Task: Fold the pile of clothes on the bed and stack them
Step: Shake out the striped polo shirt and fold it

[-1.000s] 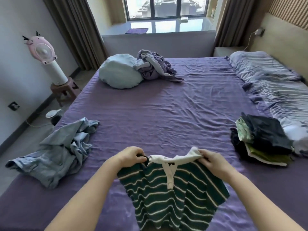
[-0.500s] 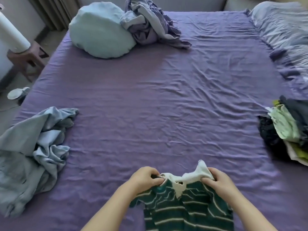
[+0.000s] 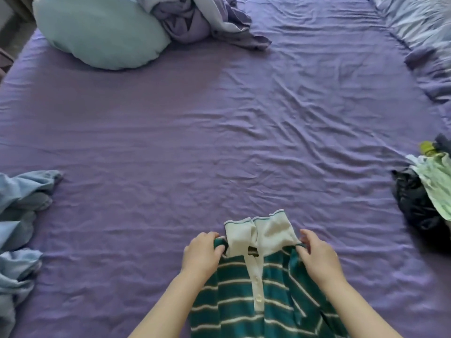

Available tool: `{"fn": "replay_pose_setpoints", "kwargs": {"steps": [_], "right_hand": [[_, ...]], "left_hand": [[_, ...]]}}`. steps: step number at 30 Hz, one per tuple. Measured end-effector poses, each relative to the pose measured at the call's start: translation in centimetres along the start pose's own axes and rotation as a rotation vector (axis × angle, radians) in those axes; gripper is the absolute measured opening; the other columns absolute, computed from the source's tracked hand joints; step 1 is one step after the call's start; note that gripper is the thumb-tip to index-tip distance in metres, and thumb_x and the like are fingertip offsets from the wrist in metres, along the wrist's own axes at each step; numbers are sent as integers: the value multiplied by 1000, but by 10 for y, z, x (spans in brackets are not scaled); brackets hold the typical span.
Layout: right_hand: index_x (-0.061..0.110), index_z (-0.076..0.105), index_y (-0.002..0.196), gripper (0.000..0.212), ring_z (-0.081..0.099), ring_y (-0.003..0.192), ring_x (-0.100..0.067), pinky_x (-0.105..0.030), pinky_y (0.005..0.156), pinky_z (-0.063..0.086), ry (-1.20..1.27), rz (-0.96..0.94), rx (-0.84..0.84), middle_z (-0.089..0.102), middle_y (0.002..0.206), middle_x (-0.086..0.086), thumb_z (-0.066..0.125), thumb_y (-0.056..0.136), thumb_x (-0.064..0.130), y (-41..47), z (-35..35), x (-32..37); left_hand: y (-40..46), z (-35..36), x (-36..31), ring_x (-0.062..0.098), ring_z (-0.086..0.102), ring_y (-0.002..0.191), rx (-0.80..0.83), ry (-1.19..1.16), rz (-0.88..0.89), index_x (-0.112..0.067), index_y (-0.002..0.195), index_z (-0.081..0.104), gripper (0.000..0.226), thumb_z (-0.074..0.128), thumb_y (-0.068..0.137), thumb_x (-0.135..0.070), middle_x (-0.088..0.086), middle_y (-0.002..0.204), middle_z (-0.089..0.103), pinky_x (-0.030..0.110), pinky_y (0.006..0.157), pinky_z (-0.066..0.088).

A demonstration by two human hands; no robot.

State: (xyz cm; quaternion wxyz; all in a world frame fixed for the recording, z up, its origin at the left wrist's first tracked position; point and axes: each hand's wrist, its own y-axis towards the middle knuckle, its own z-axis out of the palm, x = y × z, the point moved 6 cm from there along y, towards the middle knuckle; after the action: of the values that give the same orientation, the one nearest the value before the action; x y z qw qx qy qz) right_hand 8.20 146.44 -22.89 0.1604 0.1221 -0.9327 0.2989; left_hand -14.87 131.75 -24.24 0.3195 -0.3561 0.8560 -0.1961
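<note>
Right, I'm partway through this job, by my reckoning somewhere past the start but well short of the end. My left hand point(image 3: 203, 254) pinches the left shoulder of the striped shirt point(image 3: 263, 296) just beside its white collar point(image 3: 258, 236), and my right hand point(image 3: 317, 257) has its fingers curled over the right shoulder, so both are grasping the same garment. The shirt lies front-up at the near edge of the bed point(image 3: 219, 142), collar pointing away from me, its lower part running out of view, and it is not yet folded. At the right edge sits a stack point(image 3: 424, 191) of dark and pale green pieces, which I take to be the work done so far; I can't count the items in it. Still loose are the crumpled blue garment point(image 3: 22, 211) at the left edge and the lilac heap point(image 3: 195, 23) at the far end, touching a pale blue pillow point(image 3: 97, 32). So I judge at least 3 pieces remain: this shirt to fold and carry to the stack, then those 2.
</note>
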Motion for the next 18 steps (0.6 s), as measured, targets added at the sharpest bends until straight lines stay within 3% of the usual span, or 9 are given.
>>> {"fn": "replay_pose_setpoints", "kwargs": {"steps": [3,7,10,12,14,18], "right_hand": [[18,42,136,49,57,107,-21,-36,89,41,-218,-57,-41,63,114,2,49,94,43,6,7,-1],[27,52,117,22,60,86,-20,-34,65,45,-229,-143,-25,54,102,8,40,98,30,9,6,-8],[26,57,120,25,62,93,-24,-36,68,46,-250,-229,-95,61,108,6,49,96,25,29,-12,-13],[18,58,123,30,60,101,-25,-39,81,47,-212,-243,-61,64,110,0,55,94,25,39,-17,-17],[14,60,121,32,60,98,-24,-38,83,47,-109,-225,-50,66,106,-2,61,91,25,37,-19,-23],[13,64,112,37,62,92,-23,-38,80,49,-57,-232,-169,67,99,1,70,83,33,0,-13,-40]], "left_hand": [[10,2,6,16,58,98,2,85,11,-31,105,59,19,50,93,-43,-9,107,61,34,79,48],[7,-10,13,15,60,83,-173,167,53,-29,93,57,19,48,94,-46,-9,92,62,32,65,48],[12,-24,19,18,59,76,-269,264,-13,-25,83,51,31,48,91,-54,-6,83,57,30,58,44],[19,-21,19,18,58,84,-182,314,-79,-25,86,52,29,48,91,-53,-7,88,58,32,66,43],[21,-13,9,19,55,100,-139,349,-102,-28,100,56,23,51,90,-47,-6,103,60,33,78,40],[6,-1,-27,25,42,123,-345,225,-45,-23,123,56,43,65,82,-27,3,126,53,43,106,34]]}}
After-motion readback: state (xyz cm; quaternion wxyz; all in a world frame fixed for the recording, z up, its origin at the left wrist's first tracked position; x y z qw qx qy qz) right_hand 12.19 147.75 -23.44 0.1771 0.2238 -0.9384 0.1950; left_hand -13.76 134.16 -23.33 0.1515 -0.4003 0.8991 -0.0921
